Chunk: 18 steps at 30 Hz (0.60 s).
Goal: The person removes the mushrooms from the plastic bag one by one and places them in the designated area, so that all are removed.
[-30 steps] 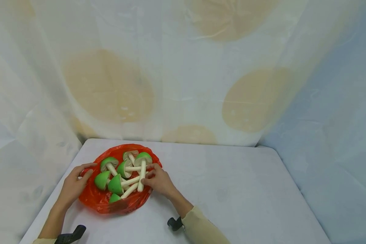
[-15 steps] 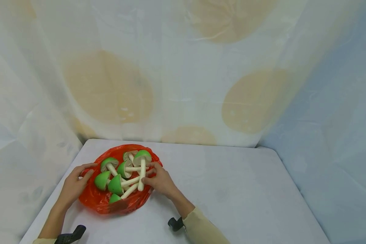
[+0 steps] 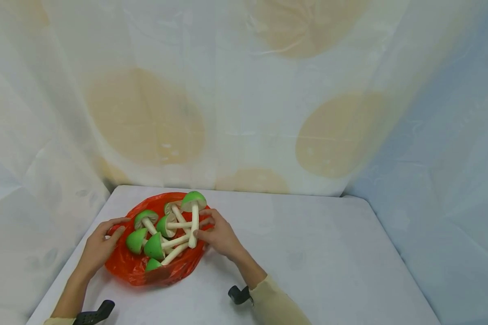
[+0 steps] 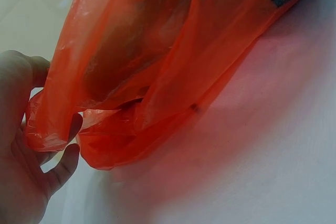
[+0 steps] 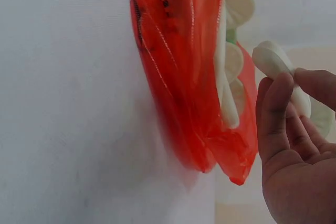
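The right hand (image 3: 219,234) pinches the pale stem of one green-capped mushroom (image 3: 193,212), lifting it upright above the red bag (image 3: 124,262). The left hand (image 3: 99,243) curls its fingers over the bag's left rim, steadying it. Inside the bag lie the other mushrooms (image 3: 152,237), stems crossing.
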Tool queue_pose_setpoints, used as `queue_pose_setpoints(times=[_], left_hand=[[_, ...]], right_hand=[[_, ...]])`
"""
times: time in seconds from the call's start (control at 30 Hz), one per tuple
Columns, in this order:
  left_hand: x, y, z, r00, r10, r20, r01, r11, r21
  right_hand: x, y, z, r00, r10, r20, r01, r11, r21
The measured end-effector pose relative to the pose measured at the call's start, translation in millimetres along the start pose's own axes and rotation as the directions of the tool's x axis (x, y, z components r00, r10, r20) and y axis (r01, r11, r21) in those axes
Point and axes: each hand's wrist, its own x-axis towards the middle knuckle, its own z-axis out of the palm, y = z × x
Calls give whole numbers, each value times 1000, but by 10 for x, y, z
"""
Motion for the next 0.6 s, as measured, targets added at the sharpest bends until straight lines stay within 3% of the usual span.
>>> queue_pose_setpoints(times=[0.27,0.6], left_hand=[[-6,-2,2,1000,-3,1,3,1000,3],[-6,-10,-1,1000,5,-6,-5,1000,5]], right_hand=[[-80,-68,-169,1000,2,-27,0,998,55],[-114,-7,-393,997,-11,-80,15,999,46]])
